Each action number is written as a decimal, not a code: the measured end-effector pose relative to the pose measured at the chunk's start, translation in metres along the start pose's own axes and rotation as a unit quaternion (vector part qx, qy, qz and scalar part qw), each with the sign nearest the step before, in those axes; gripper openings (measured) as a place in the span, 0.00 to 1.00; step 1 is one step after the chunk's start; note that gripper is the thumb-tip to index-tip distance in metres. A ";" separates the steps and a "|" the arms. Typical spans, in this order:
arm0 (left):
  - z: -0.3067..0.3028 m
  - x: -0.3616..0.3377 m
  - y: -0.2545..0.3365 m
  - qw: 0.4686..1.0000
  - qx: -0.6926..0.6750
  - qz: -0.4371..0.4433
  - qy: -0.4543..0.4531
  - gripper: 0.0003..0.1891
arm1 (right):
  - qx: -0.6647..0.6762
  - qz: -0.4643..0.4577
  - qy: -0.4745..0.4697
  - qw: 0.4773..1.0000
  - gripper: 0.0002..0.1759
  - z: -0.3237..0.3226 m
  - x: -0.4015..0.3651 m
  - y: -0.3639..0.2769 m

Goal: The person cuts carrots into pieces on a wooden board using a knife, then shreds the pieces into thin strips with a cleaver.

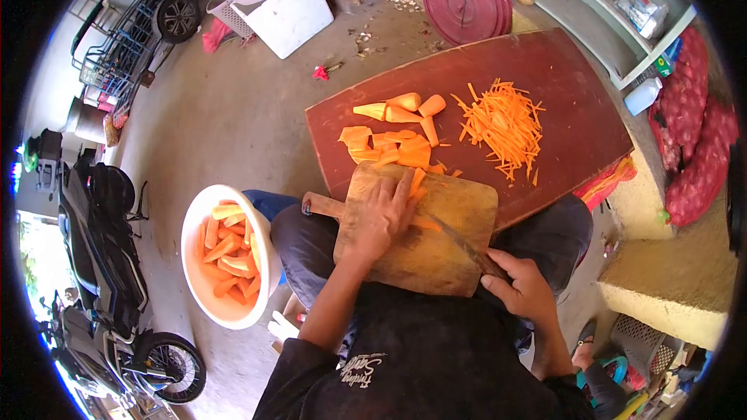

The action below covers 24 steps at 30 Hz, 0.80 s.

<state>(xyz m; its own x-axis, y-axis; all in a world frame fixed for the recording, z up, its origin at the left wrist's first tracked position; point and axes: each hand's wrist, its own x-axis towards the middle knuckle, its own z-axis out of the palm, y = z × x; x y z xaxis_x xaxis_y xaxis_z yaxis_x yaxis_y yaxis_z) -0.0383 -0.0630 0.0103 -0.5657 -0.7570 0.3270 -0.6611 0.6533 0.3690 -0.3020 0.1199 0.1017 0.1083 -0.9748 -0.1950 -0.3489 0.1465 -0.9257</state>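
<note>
A wooden cutting board [459,202] with a short handle lies across my lap, overlapping the near edge of a dark red board. My left hand [381,214] presses down on it, fingers bent over a carrot piece [418,180] that is partly hidden beneath them. My right hand [523,286] is closed around the handle of a knife [461,243]. The blade points up and left toward my left fingers, beside a thin orange carrot strip [426,223]. Just beyond the cutting board lie cut carrot chunks [414,152] and peeled carrots [401,107]. A pile of carrot sticks [504,128] sits farther right.
At my left stands a white tub [189,257] holding several peeled carrots. The dark red board [572,85] extends in front of me. Red mesh sacks [689,140] and a shelf [591,27] are at the right. Motorcycles [105,249] stand at far left; a person's foot [583,346] shows lower right.
</note>
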 end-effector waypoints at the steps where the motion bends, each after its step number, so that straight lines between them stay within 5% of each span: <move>1: -0.001 0.001 0.000 1.000 -0.005 0.005 0.008 0.33 | -0.001 0.008 -0.030 1.000 0.26 -0.004 0.001 -0.005; 5: -0.019 -0.010 0.009 0.998 0.020 -0.059 -0.018 0.32 | -0.037 -0.051 -0.072 0.995 0.24 0.003 0.009 0.009; 10: -0.021 -0.042 0.000 0.991 -0.015 -0.129 0.026 0.34 | -0.071 -0.063 0.036 0.995 0.22 0.001 0.023 0.013; 15: -0.027 -0.053 0.007 0.992 -0.019 -0.118 0.046 0.35 | -0.033 -0.008 0.039 0.999 0.23 -0.012 0.031 -0.001; 19: -0.037 -0.056 0.014 0.989 -0.062 -0.124 0.060 0.37 | 0.003 -0.051 0.060 0.997 0.23 0.008 0.030 0.001; 24: -0.047 -0.064 0.015 0.932 -0.234 -0.278 -0.003 0.37 | 0.016 -0.005 0.030 0.999 0.23 0.019 0.033 -0.003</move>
<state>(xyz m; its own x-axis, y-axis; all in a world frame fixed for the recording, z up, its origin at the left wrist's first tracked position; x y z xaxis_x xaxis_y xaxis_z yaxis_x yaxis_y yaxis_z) 0.0111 -0.0046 0.0364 -0.2044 -0.9784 -0.0323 -0.5665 0.0913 0.8190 -0.2792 0.0904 0.0918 0.0554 -0.9844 -0.1669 -0.3180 0.1410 -0.9375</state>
